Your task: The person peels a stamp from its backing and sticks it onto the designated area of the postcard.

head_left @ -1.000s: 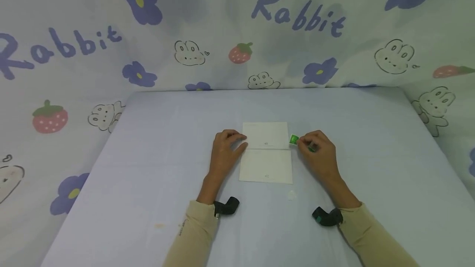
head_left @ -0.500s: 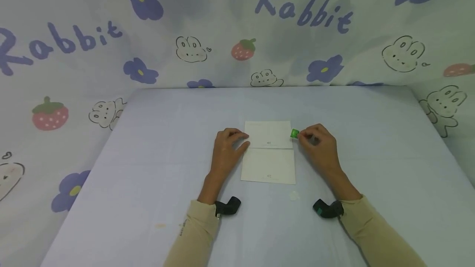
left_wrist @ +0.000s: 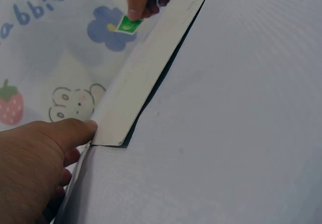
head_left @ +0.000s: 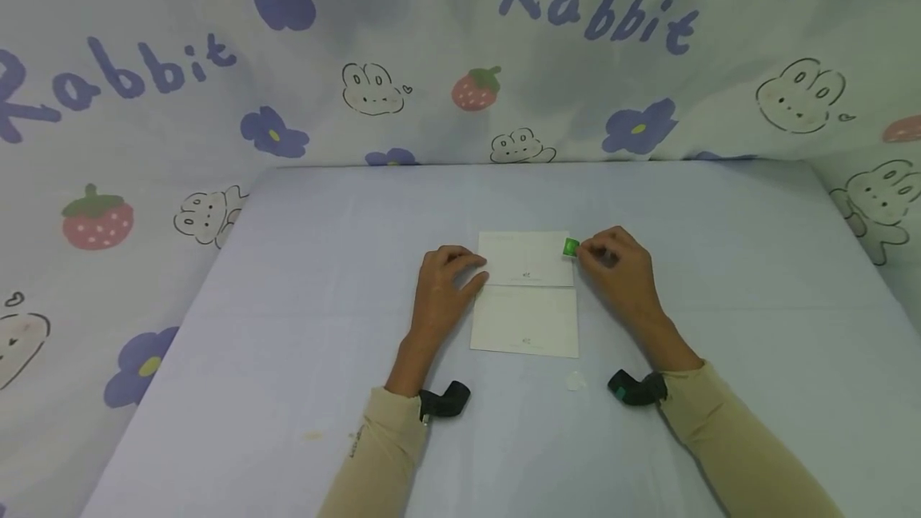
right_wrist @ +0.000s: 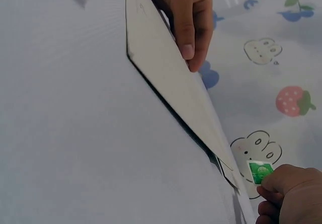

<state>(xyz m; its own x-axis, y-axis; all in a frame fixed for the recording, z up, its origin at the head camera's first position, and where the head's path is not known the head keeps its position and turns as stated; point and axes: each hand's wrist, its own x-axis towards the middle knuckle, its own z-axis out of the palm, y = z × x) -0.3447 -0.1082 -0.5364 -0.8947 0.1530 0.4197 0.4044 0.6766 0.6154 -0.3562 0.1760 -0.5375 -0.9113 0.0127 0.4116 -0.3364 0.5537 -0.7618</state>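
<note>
Two off-white card panels, an upper one (head_left: 525, 258) and a lower one (head_left: 525, 320), lie edge to edge on the table with a thin line between them. Each bears a small dark print near its lower edge. My left hand (head_left: 442, 286) rests at the left edge of the cards, thumb and fingertips right at the border. Between thumb and forefinger my right hand (head_left: 622, 270) pinches a small green stamp (head_left: 571, 247) with a white border. In the head view the stamp overlaps the upper panel's right edge; its green face shows in the right wrist view (right_wrist: 260, 172).
The table is covered by a pale cloth (head_left: 345, 262). A faint round clear spot (head_left: 576, 380) lies below the cards. Behind the table hangs a curtain (head_left: 424, 22) printed with rabbits, flowers and strawberries. Black wrist cameras (head_left: 446, 400) sit at both cuffs.
My right hand has moved the stamp slightly away from me and over the upper panel's right edge. The left hand stays at the cards' left edge. The head view has shifted a little.
</note>
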